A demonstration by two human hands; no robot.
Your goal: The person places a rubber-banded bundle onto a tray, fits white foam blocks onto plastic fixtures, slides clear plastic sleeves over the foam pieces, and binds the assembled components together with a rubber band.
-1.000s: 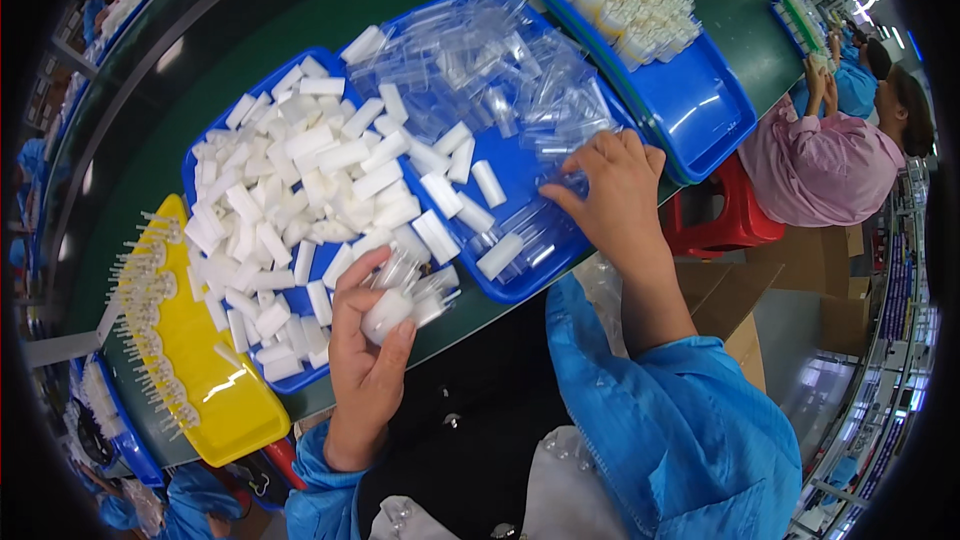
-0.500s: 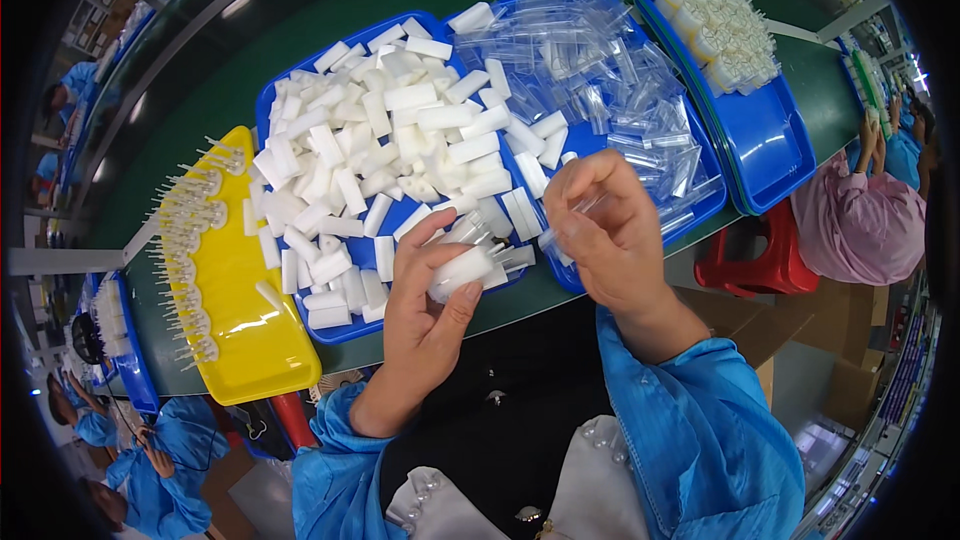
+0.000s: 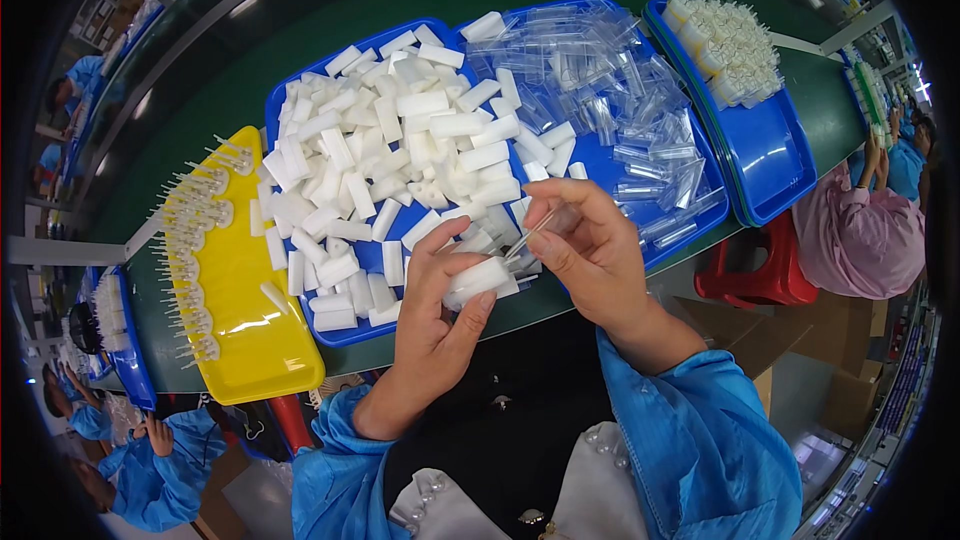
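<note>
Above the near edge of the blue tray (image 3: 275, 112) of white blocks, my left hand (image 3: 436, 325) is closed around a white block (image 3: 477, 281). Clear slim pieces stick out beside the block; how many is hard to make out. My right hand (image 3: 598, 265) pinches a thin clear plastic tube (image 3: 528, 237) between thumb and fingers. Its lower end meets the end of the white block, or lies very close to it. Behind my hands, the white blocks (image 3: 400, 120) lie in a loose heap. More clear tubes (image 3: 640, 130) fill the blue tray (image 3: 590, 155) to the right.
At the left, a yellow tray (image 3: 262, 350) carries rows of white pieces with thin stems (image 3: 195, 245). Stacked blue trays (image 3: 765, 165) at the right hold bundled white stemmed pieces (image 3: 722, 48). A red stool (image 3: 755, 270) and a co-worker in pink (image 3: 860, 240) are beyond.
My right hand has moved left and down, bringing the clear tube to the white block's end. My left hand has shifted slightly right and keeps hold of the block.
</note>
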